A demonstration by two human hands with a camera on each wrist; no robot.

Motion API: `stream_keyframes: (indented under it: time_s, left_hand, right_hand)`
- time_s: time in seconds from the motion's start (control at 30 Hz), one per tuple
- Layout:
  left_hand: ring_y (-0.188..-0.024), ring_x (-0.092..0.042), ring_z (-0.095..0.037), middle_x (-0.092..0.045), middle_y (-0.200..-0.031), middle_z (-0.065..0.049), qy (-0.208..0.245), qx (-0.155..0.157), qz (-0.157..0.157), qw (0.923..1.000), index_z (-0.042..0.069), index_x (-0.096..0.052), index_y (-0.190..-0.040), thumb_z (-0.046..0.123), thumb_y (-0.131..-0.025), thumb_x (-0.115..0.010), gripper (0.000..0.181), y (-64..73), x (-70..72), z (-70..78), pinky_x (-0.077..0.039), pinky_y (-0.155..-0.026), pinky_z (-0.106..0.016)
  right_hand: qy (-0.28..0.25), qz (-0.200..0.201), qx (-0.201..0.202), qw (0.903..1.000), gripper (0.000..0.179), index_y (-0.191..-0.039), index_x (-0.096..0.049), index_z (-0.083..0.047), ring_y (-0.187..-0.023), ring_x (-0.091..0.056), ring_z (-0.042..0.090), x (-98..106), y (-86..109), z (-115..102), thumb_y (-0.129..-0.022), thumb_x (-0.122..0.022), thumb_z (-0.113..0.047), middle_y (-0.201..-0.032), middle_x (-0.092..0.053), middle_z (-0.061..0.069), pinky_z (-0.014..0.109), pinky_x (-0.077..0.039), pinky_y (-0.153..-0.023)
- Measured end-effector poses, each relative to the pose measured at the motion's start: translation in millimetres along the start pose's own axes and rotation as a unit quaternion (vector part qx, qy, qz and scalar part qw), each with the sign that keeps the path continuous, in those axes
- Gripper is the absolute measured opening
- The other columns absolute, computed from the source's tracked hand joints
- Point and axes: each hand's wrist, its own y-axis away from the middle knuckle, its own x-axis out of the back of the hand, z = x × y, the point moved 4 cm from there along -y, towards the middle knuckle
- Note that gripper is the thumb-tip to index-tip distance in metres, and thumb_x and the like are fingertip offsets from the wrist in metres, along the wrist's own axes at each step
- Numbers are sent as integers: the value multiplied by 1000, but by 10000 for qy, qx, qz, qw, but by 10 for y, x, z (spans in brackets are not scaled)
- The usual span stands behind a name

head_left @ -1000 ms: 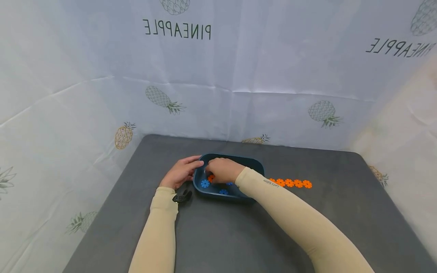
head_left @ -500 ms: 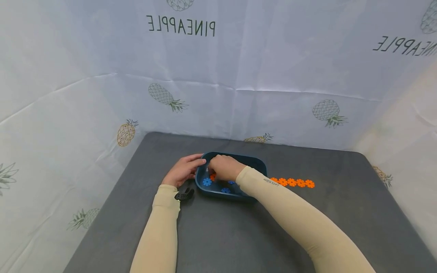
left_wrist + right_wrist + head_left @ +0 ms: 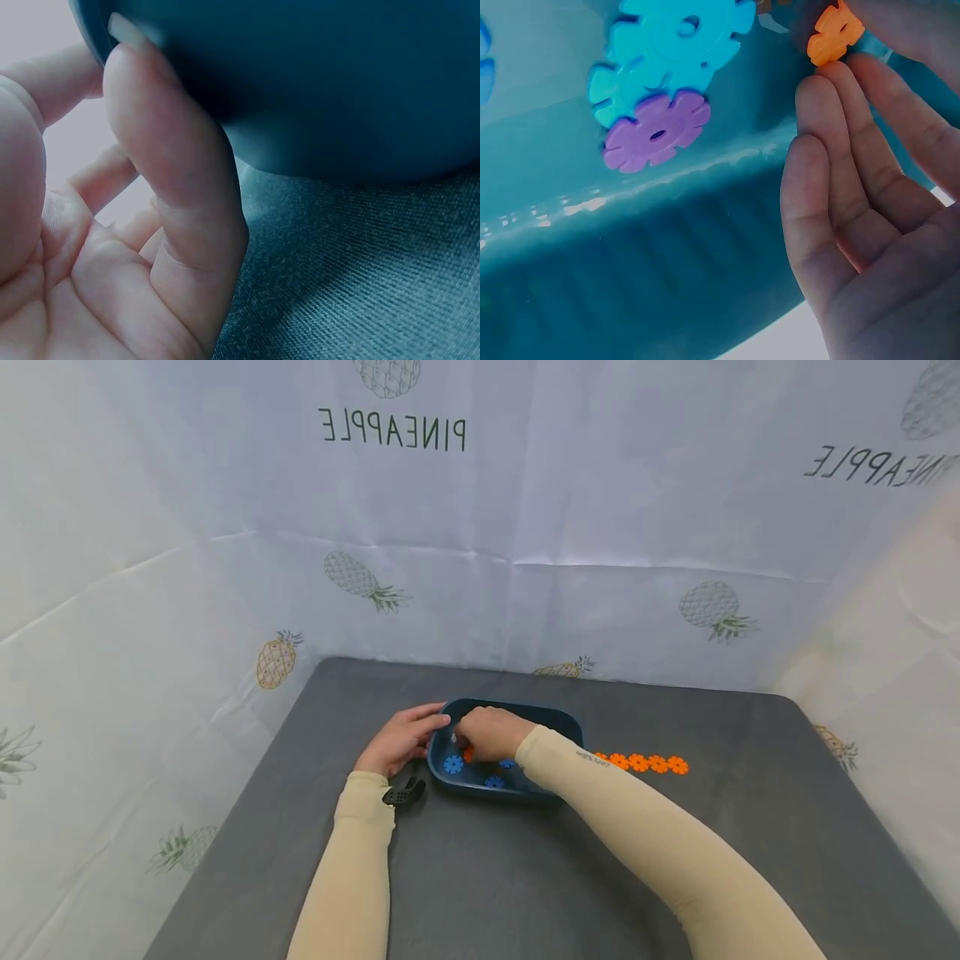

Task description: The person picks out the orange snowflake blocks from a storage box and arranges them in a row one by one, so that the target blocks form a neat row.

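A dark blue rectangular bin stands on the table with loose, notched flower-shaped discs inside. At its left end my left hand grips the rim, with one digit hooked over the edge in the left wrist view. My right hand reaches down into the bin. Its fingertips pinch an orange snowflake disc in the right wrist view. Beside that hand lie a purple disc and overlapping light blue discs. A blue disc is near the bin's left wall. The hand covers part of the bin's contents.
To the right of the bin, a straight row of several orange discs lies on the dark grey table, its left end hidden by the right sleeve. A white curtain printed with pineapples hangs behind the table and at its sides.
The whole scene shifts slightly with the head camera. Both hands keep their places at the bin, the right fingers making only small movements among the discs.
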Motion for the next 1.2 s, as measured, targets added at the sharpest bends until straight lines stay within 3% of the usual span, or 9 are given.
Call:
stream_keyframes:
  time_s: [0.17, 0.37, 0.6, 0.73, 0.97, 1.2]
  left_hand:
    - [-110, -76, -23, -67, -148, -16, 57, 142, -101, 9998, 21, -53, -162, 44, -106, -70, 63, 13, -50, -77, -64, -84, -33]
    - [-107, -77, -23, -68, -145, -17, 111, 66, -123, 9998, 20, -53, -161, 45, -105, -70, 63, 5, -83, -43, -65, -85, -35]
    - [-106, -76, -23, -68, -145, -19, 29, 163, -149, 9998, 19, -53, -161, 45, -105, -70, 64, 12, -130, -66, -65, -85, -35]
    - [-104, -76, -23, -69, -143, -21, 6, 160, -127, 9998, 19, -51, -162, 46, -105, -70, 66, -6, -125, -56, -65, -84, -35]
    - [-107, -75, -23, -67, -146, -18, -54, 175, -7, 9998, 22, -50, -163, 48, -104, -72, 69, -30, -84, -3, -65, -86, -37]
    - [-117, -73, -25, -61, -154, -20, -142, 117, 11, 9998, 21, -44, -167, 48, -104, -71, 74, 7, -36, 8, -64, -88, -36]
  right_hand:
    - [73, -100, 56, 9999, 13, -113, -82, -11, -84, -66, 14, -10, 92, -1, -100, -79, -14, -100, -76, 2, 35, -62, -91]
    - [176, 133, 76, 9997, 16, -115, -82, -13, -89, -69, 16, 167, 203, -36, -99, -80, -16, -105, -77, 1, 36, -62, -94]
    - [-264, 120, 91, 9995, 27, -128, -78, -9, -102, -71, 18, 203, 359, 51, -101, -76, -14, -116, -78, 3, 37, -61, -99]
    - [-637, 359, 168, 9972, 31, -131, -77, -9, -112, -69, 20, 230, 465, 152, -101, -76, -15, -124, -76, 4, 38, -60, -103]
    - [-1426, 1040, 115, 9842, 30, -131, -77, -10, -108, -67, 19, 366, 791, 340, -101, -74, -12, -125, -71, 3, 34, -61, -96]
    - [-2189, 1749, -402, 9591, 33, -135, -75, -11, -108, -67, 18, 335, 1239, 664, -103, -74, -14, -128, -71, 1, 38, -61, -99]
